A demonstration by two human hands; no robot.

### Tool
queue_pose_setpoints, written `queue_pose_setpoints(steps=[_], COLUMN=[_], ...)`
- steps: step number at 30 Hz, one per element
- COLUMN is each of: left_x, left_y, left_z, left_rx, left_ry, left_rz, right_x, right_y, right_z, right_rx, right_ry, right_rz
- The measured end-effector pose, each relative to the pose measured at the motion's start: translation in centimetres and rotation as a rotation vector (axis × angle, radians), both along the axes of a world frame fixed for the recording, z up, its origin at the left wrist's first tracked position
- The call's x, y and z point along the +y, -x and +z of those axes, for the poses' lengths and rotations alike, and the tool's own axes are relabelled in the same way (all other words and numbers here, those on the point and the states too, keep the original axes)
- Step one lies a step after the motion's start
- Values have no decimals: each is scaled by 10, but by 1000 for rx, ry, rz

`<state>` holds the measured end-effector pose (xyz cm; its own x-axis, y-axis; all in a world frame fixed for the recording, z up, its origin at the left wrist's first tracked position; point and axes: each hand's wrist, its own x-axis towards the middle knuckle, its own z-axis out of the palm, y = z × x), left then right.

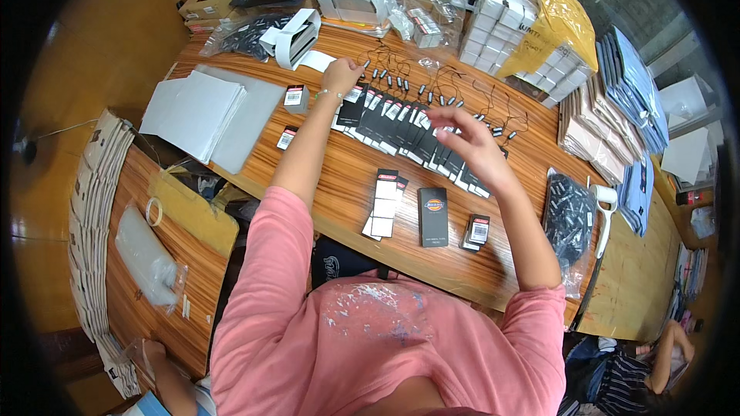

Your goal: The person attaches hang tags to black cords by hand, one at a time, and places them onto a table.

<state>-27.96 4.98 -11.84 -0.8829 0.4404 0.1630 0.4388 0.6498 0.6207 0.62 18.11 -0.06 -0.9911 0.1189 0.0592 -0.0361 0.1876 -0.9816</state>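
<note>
A fanned row of black hang tags (394, 125) with white stickers lies across the table. Dark cords (449, 77) with small grey plastic seals fan out from its far side. At the row's left end, my left hand (341, 77) pinches a hang tag cord by its small seal; the fingers partly cover it. My right hand (469, 140) hovers over the right part of the row, fingers apart and holding nothing. Nearer me lie a stack of white and black tags (384, 204), a black tag (433, 217) and a small pile of stickered tags (475, 232).
Left are a stickered stack (296, 98), white sheets (193, 114) and a white band-like holder (296, 37). A bag of black cords (569, 216) and a white tagging tool (605, 208) lie right. White boxes (501, 19) and folded garments (597, 135) stand behind. Other people's arms show low at both sides.
</note>
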Motion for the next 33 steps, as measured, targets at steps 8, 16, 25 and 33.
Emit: queue_pose_setpoints(steps=[8,16,25,33], left_x=[11,8,-15,-16], left_y=[15,9,-200,-265], left_z=[-3,-11,91,53], left_rx=[-89,-62,146,257], left_ry=[92,-179,-13,302], left_rz=[35,36,-710,-620], right_x=[7,12,14,12], right_y=[-86,-118,-155,-159], right_z=[-11,-20,-43,-74], right_rx=[-54,-44,-182,-245], right_ry=[213,351,-429,-626], right_rz=[-156,-300,-394,-328])
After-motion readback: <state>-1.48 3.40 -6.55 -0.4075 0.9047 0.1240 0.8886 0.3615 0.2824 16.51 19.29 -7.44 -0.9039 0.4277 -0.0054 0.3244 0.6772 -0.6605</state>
